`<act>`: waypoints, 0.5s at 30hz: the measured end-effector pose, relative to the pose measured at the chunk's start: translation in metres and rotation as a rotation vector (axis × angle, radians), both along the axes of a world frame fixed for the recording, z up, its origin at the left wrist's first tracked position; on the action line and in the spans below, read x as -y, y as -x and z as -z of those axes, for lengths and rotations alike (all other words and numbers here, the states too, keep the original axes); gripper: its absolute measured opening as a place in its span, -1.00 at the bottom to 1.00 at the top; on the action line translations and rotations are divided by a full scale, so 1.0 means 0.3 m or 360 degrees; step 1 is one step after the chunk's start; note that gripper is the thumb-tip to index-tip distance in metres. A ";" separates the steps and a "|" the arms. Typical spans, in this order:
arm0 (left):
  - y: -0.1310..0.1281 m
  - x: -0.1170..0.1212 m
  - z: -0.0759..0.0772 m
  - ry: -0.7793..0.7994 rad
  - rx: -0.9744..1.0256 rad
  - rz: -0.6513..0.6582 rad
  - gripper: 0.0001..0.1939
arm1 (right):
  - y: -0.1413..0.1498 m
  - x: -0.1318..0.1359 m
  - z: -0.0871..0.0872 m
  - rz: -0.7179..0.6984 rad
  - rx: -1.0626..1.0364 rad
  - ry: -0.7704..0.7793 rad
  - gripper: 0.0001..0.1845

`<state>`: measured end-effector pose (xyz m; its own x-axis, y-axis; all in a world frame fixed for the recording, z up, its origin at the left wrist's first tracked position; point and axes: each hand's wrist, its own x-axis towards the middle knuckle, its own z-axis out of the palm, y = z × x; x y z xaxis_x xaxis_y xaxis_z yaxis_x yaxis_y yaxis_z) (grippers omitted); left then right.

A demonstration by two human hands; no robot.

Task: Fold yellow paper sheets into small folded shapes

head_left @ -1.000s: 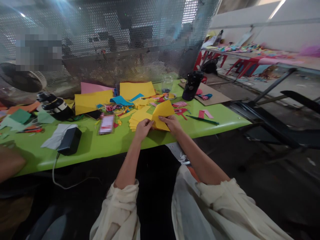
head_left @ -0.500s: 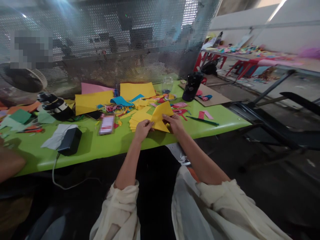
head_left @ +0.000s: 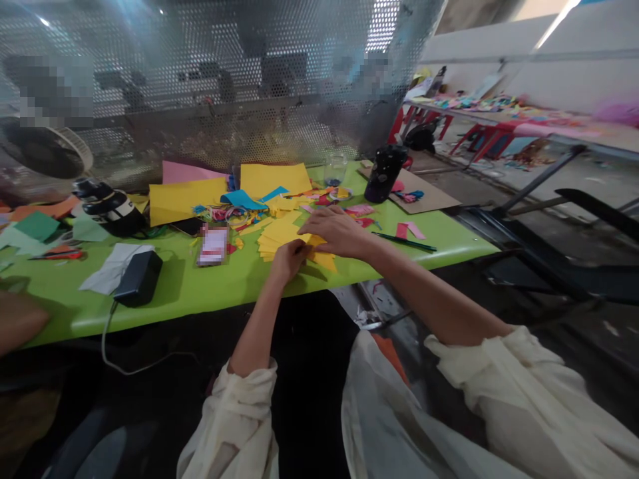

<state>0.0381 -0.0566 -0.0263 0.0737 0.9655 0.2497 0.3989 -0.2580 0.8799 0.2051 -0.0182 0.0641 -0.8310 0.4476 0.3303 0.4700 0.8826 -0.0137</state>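
My left hand [head_left: 289,259] is closed, pinching the near left part of a yellow sheet of paper [head_left: 325,259] close to the table's front edge. Over the top of that sheet lies my right hand [head_left: 339,231], its fingers stretched out to the left and covering most of it. How the paper is folded beneath the palm is hidden. Just left of both hands, a fanned pile of cut yellow paper [head_left: 274,238] rests on the green table [head_left: 224,293].
Behind lie larger yellow sheets [head_left: 274,179] and colourful scraps [head_left: 234,214]. A black tumbler [head_left: 383,174] and a green pen [head_left: 404,241] are to the right. Leftward are a black power adapter [head_left: 138,278], a black bottle [head_left: 112,211] and scissors [head_left: 62,253]. Someone's arm [head_left: 20,316] reaches in at left.
My right hand has left the raised right side of the yellow sheet and moved left over its top. The upright flap is now down, under that hand. My left hand keeps its place.
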 end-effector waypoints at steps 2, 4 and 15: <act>0.002 0.000 0.001 -0.0046 -0.0043 0.0015 -0.67 | 0.012 -0.028 0.009 0.0013 0.0120 0.0002 -0.80; 0.003 0.001 0.002 -0.0056 -0.0050 0.0022 -0.67 | 0.014 -0.050 -0.001 0.0051 0.0207 0.0024 -0.92; 0.000 0.015 -0.016 0.0057 0.0003 0.0213 -0.65 | -0.028 -0.097 -0.112 0.0079 0.0386 0.0774 -0.73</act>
<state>0.0382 -0.0613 -0.0216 0.2018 0.9555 0.2152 0.3616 -0.2769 0.8902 0.2136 0.0110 0.0976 -0.8317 0.5416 -0.1228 0.5512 0.7783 -0.3007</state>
